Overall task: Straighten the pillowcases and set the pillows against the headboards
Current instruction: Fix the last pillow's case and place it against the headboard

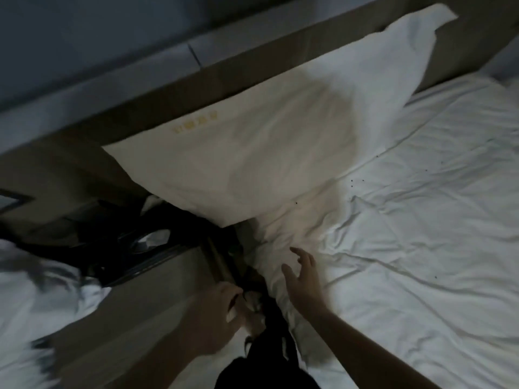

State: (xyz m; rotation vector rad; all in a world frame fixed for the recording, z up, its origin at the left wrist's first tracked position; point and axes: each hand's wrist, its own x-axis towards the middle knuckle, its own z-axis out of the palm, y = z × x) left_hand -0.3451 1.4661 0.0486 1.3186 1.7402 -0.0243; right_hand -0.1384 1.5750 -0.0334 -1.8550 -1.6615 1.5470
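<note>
A white pillow [252,153] with small yellow lettering leans against the brown headboard [179,88] at the head of the bed; its far corner [415,26] sticks up loose. My right hand [303,279] hovers with fingers spread and relaxed over the rumpled white sheet [407,220], below the pillow's near corner, holding nothing. My left hand [222,307] is lower left, in the gap beside the bed; its fingers look curled, and blur and shadow hide whether it grips anything.
A dark nightstand [134,248] with black items and a crumpled white thing stands between the beds. White bedding of a second bed [36,293] shows at the left edge. Dark clothing [261,369] is at the bottom centre. The picture is dim and blurred.
</note>
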